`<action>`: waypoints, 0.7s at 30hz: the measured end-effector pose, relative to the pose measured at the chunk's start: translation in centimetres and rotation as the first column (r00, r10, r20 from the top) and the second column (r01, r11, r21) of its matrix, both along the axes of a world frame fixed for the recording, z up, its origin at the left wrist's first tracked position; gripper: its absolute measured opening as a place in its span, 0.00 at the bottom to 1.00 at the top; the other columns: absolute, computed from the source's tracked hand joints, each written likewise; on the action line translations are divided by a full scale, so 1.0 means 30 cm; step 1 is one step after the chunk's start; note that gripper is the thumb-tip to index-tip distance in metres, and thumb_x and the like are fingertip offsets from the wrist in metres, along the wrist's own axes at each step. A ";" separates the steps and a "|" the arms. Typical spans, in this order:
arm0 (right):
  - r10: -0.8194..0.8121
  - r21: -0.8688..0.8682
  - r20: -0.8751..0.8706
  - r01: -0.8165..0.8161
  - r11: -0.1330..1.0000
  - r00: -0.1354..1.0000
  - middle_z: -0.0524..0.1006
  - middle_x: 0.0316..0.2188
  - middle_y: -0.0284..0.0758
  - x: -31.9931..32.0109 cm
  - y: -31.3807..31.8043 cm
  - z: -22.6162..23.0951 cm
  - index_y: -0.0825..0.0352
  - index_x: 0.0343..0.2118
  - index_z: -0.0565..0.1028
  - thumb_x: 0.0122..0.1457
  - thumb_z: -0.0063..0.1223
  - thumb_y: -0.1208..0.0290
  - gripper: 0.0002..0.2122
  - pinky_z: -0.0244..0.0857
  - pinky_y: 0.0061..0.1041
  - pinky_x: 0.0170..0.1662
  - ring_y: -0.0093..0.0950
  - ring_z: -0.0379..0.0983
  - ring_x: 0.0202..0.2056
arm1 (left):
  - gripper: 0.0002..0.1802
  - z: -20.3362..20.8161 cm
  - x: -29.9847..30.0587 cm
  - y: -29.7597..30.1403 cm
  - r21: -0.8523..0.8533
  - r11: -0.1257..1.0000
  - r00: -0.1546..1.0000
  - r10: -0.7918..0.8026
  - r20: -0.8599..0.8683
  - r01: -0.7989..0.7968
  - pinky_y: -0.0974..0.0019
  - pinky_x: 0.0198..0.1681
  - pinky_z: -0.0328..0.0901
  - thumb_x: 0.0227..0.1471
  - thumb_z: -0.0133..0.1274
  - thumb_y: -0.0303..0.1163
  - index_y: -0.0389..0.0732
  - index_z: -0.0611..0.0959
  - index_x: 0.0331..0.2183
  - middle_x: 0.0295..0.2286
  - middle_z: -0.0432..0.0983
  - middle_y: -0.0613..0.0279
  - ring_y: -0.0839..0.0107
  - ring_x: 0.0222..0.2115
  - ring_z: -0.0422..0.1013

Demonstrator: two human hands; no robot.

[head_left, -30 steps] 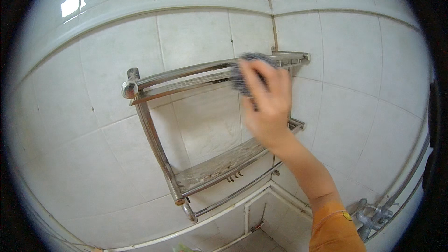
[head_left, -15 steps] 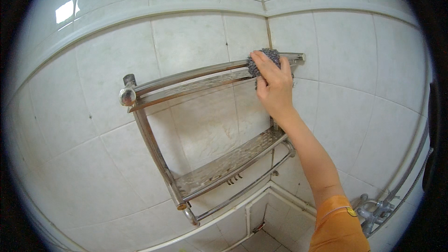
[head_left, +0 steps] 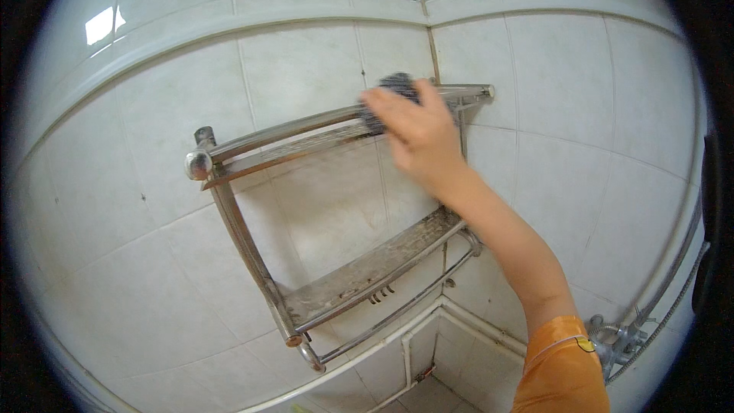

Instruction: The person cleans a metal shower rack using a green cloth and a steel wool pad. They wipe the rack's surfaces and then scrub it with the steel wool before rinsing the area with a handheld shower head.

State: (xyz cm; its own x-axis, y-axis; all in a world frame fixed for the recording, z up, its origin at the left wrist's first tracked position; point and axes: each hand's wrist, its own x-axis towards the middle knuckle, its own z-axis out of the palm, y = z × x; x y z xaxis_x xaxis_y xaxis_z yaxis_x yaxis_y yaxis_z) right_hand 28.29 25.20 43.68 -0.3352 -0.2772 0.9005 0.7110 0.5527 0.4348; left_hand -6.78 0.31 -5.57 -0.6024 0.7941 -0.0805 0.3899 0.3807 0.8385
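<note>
My right hand (head_left: 419, 136) is closed around a dark grey scouring pad (head_left: 376, 116), which presses on the top rail of a metal wall shelf (head_left: 287, 127). Hand and pad are slightly blurred by motion. The shelf has two tiers; its lower shelf plate (head_left: 375, 264) looks stained or wet, with small hooks beneath its front rail. A towel bar (head_left: 397, 312) runs below that. An orange sleeve (head_left: 562, 367) covers my upper right arm. My left hand is out of the picture.
White tiled walls (head_left: 176, 275) meet in a corner behind the shelf. At the lower right are a tap (head_left: 619, 346) and a shower hose (head_left: 673, 317). White pipes (head_left: 409, 352) run along the wall under the shelf.
My right hand has slid the scouring pad leftward along the top rail, away from its right end. The whole view has shifted slightly.
</note>
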 end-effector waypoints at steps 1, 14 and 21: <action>0.026 0.003 0.021 -0.026 1.000 0.999 0.76 0.40 0.36 -0.064 -0.033 0.005 0.65 0.42 0.73 0.40 0.47 0.86 0.22 0.59 0.36 0.47 0.38 0.71 0.39 | 0.33 0.034 0.006 -0.007 -0.029 1.000 1.000 0.002 -0.001 -0.002 0.58 0.34 0.64 0.48 0.51 0.52 0.24 0.75 0.35 0.28 0.74 0.41 0.62 0.30 0.69; 0.141 -0.280 0.152 -0.094 0.955 0.978 0.78 0.36 0.32 -0.028 -0.062 0.088 0.63 0.38 0.77 0.40 0.50 0.83 0.18 0.62 0.32 0.45 0.37 0.67 0.39 | 0.31 0.141 0.049 0.026 -0.049 0.998 0.999 -0.037 0.003 0.037 0.57 0.34 0.64 0.48 0.51 0.52 0.27 0.76 0.35 0.28 0.75 0.41 0.56 0.30 0.71; 0.184 -0.391 0.110 -0.127 0.912 0.977 0.77 0.32 0.34 0.105 -0.007 0.112 0.63 0.36 0.78 0.41 0.50 0.80 0.15 0.63 0.31 0.42 0.36 0.66 0.36 | 0.31 0.157 0.077 0.029 -0.042 0.998 0.999 -0.049 -0.002 0.049 0.57 0.33 0.63 0.48 0.51 0.51 0.26 0.76 0.34 0.27 0.75 0.42 0.58 0.28 0.70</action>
